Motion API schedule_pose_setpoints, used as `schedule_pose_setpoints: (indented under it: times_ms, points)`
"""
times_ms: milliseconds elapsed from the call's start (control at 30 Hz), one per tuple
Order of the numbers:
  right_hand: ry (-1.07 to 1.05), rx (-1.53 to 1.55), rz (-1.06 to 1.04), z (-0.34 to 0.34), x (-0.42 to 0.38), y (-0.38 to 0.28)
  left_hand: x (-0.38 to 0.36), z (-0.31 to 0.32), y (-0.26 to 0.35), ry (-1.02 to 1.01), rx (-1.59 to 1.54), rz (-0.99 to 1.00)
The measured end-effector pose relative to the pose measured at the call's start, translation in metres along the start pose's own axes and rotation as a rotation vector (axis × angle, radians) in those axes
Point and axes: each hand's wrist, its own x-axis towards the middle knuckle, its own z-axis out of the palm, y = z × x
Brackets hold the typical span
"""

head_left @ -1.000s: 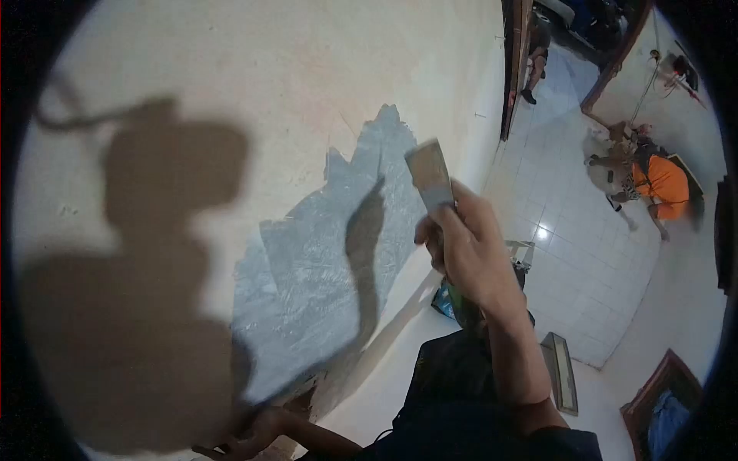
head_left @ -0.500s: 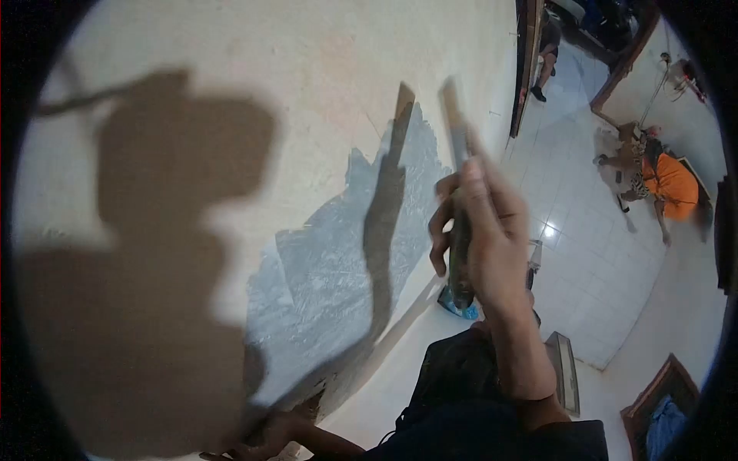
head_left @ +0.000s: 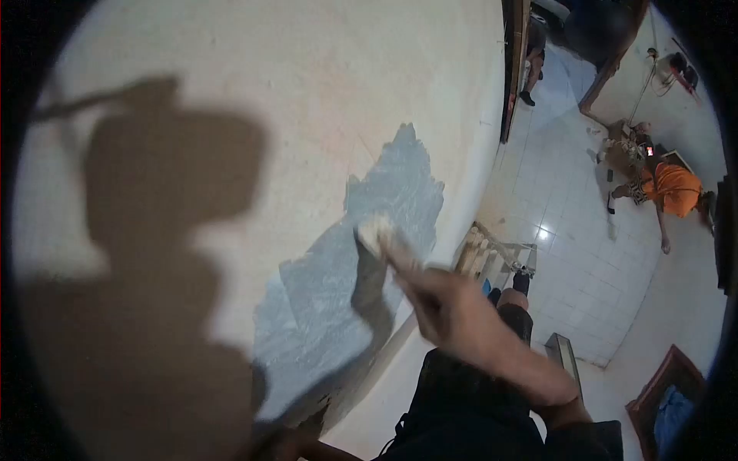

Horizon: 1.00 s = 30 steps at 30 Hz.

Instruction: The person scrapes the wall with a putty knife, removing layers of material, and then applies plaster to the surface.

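My right hand [head_left: 457,311] is closed around a putty knife [head_left: 377,237], its pale blade blurred by motion. The blade is over a grey patch [head_left: 327,300] of smeared filler on the cream wall [head_left: 323,138], close to the patch's upper left edge. A dark shadow of the knife and hand falls across the grey. At the bottom edge my left hand [head_left: 280,444] is low by the wall, its fingers lost in shadow, near a dark broken spot [head_left: 314,419] in the wall.
A person in an orange top [head_left: 676,192] bends over on the tiled floor [head_left: 569,253] at right. Another person's leg [head_left: 532,73] shows at the doorway. A wooden frame [head_left: 480,253] is beside my legs. Blue cloth [head_left: 673,415] hangs at lower right.
My right hand has swung the putty knife from upright, off the right side of the patch, leftward and down over the grey filler. My left hand has sunk lower in view.
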Motion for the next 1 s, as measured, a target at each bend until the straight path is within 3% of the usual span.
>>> schedule_pose_setpoints:
  times_ms: [33,100,167,233,300,367,433,533,667,767,800,1000]
  points:
    - [0.047,-0.064,-0.006,-0.017,0.019,-0.001,0.002,-0.001,0.001,-0.007,0.002,0.008]
    - [-0.067,0.047,0.204,-0.035,0.038,-0.024,0.001,0.003,0.002,-0.012,0.008,0.018]
    - [-0.081,-0.007,0.019,-0.012,0.011,-0.011,0.002,0.005,0.004,-0.009,0.011,0.014]
    - [-0.068,0.015,0.043,-0.015,0.022,-0.023,0.003,0.006,0.004,-0.004,0.006,0.012]
    - [-0.012,0.131,0.240,-0.038,0.052,-0.043,0.003,0.006,0.003,-0.013,0.008,0.025]
    - [0.033,0.101,0.044,-0.020,0.032,-0.029,0.006,0.008,0.006,-0.007,0.005,0.021]
    - [-0.043,0.066,0.086,-0.014,0.022,-0.042,0.004,0.008,0.005,-0.002,0.002,0.011]
    - [0.029,0.074,0.189,-0.044,0.057,-0.054,0.006,0.010,0.008,-0.011,-0.002,0.026]
    - [-0.018,0.140,0.091,-0.020,0.029,-0.047,0.006,0.012,0.008,0.008,-0.010,0.007]
    - [-0.074,0.165,0.216,-0.050,0.041,-0.057,0.005,0.011,0.011,0.000,-0.011,0.015]
    - [-0.003,0.081,0.109,-0.037,0.038,-0.051,0.005,0.010,0.011,-0.006,-0.008,0.015]
    - [-0.041,0.172,0.139,-0.020,0.026,-0.053,0.005,0.011,0.010,0.013,-0.018,-0.005]
